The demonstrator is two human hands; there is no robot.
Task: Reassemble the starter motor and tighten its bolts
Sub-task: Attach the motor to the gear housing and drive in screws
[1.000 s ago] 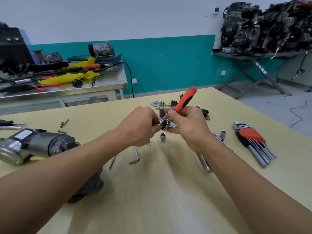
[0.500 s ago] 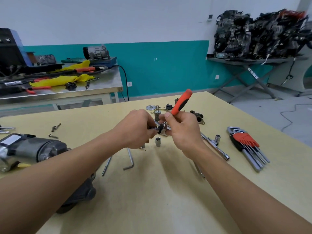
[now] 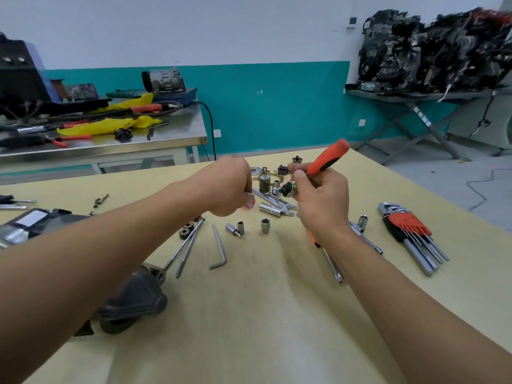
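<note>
Starter motor [image 3: 33, 220] lies partly behind the left forearm [image 3: 110, 245], loose sockets [image 3: 265, 225] nearby.

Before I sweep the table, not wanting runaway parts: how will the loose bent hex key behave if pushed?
The hex key lies flat; its bend probably stops rolling, so it likely slides or pivots. Looks like steel, probably stiff. Thin, perhaps fiddly to pinch.

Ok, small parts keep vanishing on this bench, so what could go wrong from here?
The loose sockets stand just below the left hand and right hand; a dropping wrist could send them rolling. The left forearm passes close to the long bolts and small gears, so a sweep might scatter them.
</note>
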